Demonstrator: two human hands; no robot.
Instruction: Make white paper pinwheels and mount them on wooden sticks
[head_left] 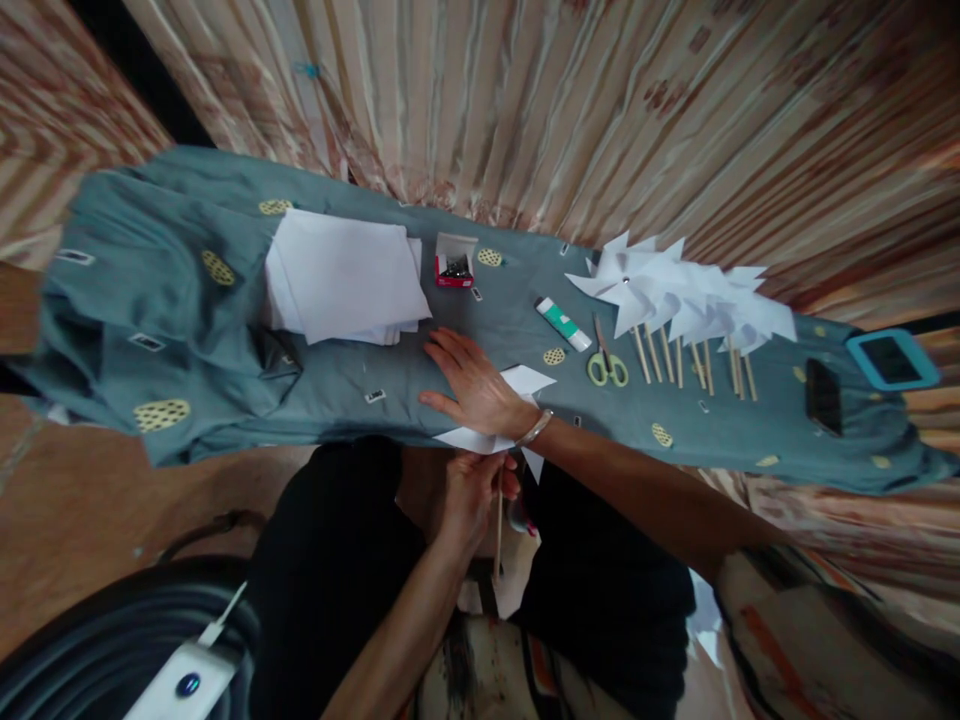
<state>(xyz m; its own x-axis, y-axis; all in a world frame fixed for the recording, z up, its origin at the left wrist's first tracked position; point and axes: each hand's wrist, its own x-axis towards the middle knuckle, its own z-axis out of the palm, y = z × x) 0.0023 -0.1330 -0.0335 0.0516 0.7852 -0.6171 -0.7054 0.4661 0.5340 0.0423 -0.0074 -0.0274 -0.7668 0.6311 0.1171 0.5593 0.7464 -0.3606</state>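
Note:
My left hand (466, 492) is closed round a thin wooden stick (499, 530) just below the table's front edge. At the top of that stick is a white paper pinwheel (529, 380), its points sticking out on both sides of my right wrist. My right hand (474, 385) reaches across from the right, fingers stretched out, low over the green cloth and partly covering the pinwheel. Whether the right palm touches the paper is hidden. Left of and beyond my right hand lies a stack of white paper sheets (349, 275).
A small open red box of dark pins (454, 262) stands at the back. Right of it lie a glue tube (562, 323), green-handled scissors (606, 365) and a row of finished pinwheels (690, 295). A phone (823, 396) and a blue-framed device (892, 360) sit at the right end.

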